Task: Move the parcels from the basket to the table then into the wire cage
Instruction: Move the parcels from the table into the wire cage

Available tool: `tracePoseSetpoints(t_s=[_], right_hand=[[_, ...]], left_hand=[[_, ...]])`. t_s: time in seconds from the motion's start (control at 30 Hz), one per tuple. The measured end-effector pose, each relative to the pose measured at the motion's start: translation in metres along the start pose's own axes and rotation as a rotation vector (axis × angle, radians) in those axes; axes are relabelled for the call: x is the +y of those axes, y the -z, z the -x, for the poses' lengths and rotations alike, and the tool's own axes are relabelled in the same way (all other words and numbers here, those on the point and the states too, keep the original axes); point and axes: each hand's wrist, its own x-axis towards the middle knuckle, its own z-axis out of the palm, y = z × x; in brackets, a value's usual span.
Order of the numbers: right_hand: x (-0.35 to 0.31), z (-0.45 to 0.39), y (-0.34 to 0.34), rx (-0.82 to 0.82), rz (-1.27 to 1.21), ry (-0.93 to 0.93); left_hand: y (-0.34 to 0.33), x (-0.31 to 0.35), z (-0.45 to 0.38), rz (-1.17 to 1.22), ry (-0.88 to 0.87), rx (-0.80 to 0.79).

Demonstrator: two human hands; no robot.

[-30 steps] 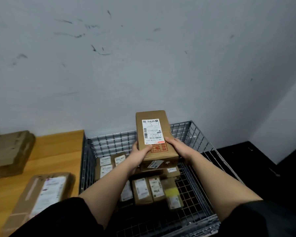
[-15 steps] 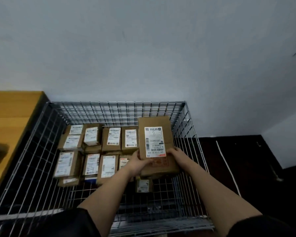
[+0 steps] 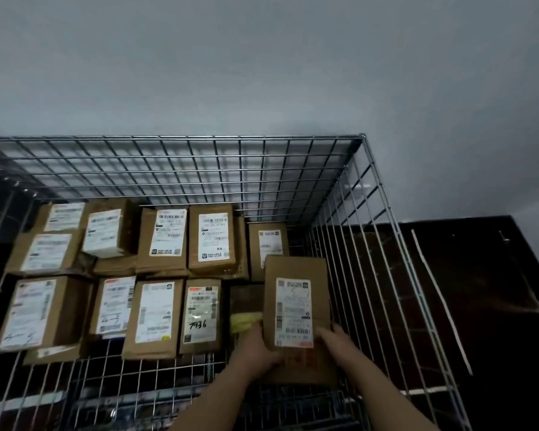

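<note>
I hold a brown cardboard parcel (image 3: 296,284) with a white label low inside the wire cage (image 3: 199,163), at its right side. My left hand (image 3: 257,349) grips the parcel's near left edge and my right hand (image 3: 335,340) grips its near right edge. Several other labelled brown parcels (image 3: 156,315) lie in two rows on the cage floor to the left. A parcel with a yellow patch (image 3: 245,320) lies just left of the held one, partly hidden by it.
The cage's right mesh wall (image 3: 383,275) stands close beside the held parcel. A grey wall (image 3: 262,63) rises behind the cage. Dark floor (image 3: 479,290) with a white strip (image 3: 439,300) lies to the right.
The parcel has gone from above the cage rim down into the cage, toward its right side. My view has swung right and closer; the wooden table has left the frame.
</note>
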Motion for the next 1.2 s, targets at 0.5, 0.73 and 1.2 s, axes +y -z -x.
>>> tracePoseSetpoints(t_s=[0.5,0.73,1.2], right_hand=[[0.075,-0.151,0.023,0.102,0.108,-0.163],[0.071,-0.17,0.007,0.113,0.015,-0.163],[0.082,-0.197,-0.006,0.152,0.018,0.006]], left_hand=[[-0.07,-0.064,-0.132,-0.066,0.043,-0.11],[-0.088,-0.086,-0.16,-0.119,0.025,-0.028],[-0.103,-0.098,-0.179,-0.55,-0.063,0.004]])
